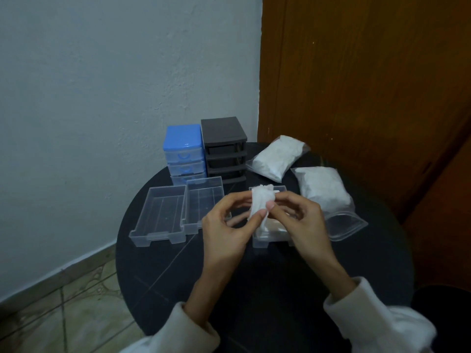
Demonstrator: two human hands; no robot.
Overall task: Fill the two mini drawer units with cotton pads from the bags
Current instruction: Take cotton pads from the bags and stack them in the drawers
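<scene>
Pinching cotton pads (pixel 261 203) | left hand (pixel 226 226), right hand (pixel 297 215) both gripping | no writing legible

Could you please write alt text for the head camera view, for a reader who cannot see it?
Both hands, left and right, hold a wad of cotton pads above a clear drawer on a round black table. Two empty drawers lie left, a blue unit and grey unit behind, two bags right.

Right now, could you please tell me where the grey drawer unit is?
In the head view, the grey drawer unit stands at the table's far edge, right beside the blue drawer unit on its left, with a bag of cotton pads to its right.
</scene>
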